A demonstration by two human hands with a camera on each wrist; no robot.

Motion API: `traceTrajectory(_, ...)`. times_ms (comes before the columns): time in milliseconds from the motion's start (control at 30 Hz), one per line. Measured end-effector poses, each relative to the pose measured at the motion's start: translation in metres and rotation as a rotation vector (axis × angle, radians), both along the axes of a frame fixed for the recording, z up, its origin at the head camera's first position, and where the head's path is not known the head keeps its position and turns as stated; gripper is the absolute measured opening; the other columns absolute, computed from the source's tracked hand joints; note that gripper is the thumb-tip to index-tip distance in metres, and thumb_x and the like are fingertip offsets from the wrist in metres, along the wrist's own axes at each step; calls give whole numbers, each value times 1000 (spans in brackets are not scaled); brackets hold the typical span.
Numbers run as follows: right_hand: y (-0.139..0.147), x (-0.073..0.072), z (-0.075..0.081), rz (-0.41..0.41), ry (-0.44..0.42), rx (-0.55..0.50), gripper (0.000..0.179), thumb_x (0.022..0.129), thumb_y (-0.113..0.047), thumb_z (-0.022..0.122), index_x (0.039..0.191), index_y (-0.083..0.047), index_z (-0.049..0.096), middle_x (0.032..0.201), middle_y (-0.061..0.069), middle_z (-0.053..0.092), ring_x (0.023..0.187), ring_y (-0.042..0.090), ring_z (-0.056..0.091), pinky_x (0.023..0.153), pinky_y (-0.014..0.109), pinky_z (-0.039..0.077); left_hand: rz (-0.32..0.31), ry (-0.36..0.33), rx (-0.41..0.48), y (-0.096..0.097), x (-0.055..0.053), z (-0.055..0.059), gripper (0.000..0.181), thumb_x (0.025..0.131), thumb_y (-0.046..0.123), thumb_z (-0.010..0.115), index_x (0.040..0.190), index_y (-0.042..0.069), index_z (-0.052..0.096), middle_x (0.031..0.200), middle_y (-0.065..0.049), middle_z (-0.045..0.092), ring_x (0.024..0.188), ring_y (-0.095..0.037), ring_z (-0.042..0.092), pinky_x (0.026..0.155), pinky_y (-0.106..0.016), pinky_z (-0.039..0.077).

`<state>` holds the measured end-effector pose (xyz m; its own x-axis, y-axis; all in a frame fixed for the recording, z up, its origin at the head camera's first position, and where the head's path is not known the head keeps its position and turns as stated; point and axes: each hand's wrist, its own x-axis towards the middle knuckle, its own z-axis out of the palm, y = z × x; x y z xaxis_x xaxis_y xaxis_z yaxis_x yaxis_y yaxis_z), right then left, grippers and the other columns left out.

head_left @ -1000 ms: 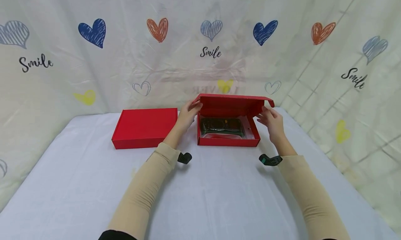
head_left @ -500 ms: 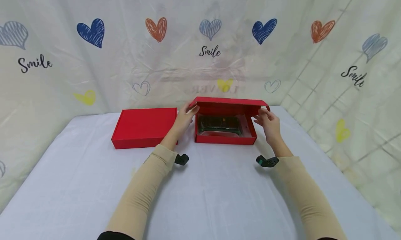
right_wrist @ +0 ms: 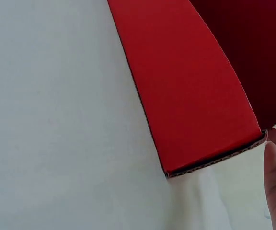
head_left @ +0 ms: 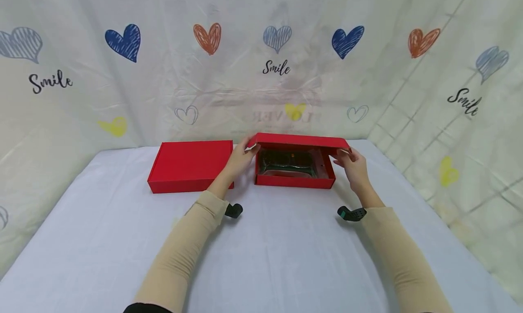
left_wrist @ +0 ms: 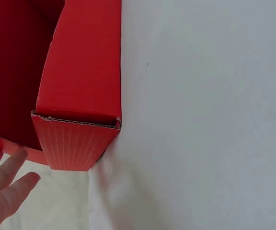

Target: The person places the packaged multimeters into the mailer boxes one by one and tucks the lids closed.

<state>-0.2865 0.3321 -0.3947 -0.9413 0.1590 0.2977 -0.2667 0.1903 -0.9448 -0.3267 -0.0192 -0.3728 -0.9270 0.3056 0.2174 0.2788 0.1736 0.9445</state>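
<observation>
We've brought the lid [head_left: 302, 141] down, nearer closing the box [head_left: 294, 181]; left hand [head_left: 239, 159] and right hand [head_left: 354, 168] pinch the lid's ends, fingers part-curled.

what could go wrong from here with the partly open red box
The left hand and right hand are at the ends of the lid, near the gap beneath, so either might get pinched. The lid's edge could catch on the wall of the open box and bend. The box might slide on the white cloth if pushed.
</observation>
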Motion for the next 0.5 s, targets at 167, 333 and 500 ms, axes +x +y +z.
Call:
traceTrajectory(167, 3, 2, -1, 6, -1, 65, 47, 106, -34, 57, 144, -7, 57, 126, -7, 67, 108, -1, 65, 93, 21, 53, 2, 7, -26, -1, 3, -1, 56, 107, 22, 56, 159, 15, 38, 160, -9, 38, 143, -32, 41, 110, -48, 44)
traceTrajectory(333, 8, 3, -4, 32, 8, 96, 42, 108, -27, 55, 143, -4, 57, 119, -13, 65, 107, -1, 64, 94, 21, 52, 7, 17, -54, -2, 3, -4, 54, 107, 23, 56, 158, 17, 40, 160, -9, 39, 143, -31, 40, 111, -48, 43)
traceTrajectory(500, 13, 3, -7, 66, 24, 135, 44, 107, -19, 55, 142, 7, 53, 111, -19, 65, 102, -2, 65, 89, 17, 53, -4, 22, -65, -2, 3, -9, 53, 106, 20, 57, 157, 17, 40, 160, -8, 40, 141, -31, 45, 111, -44, 44)
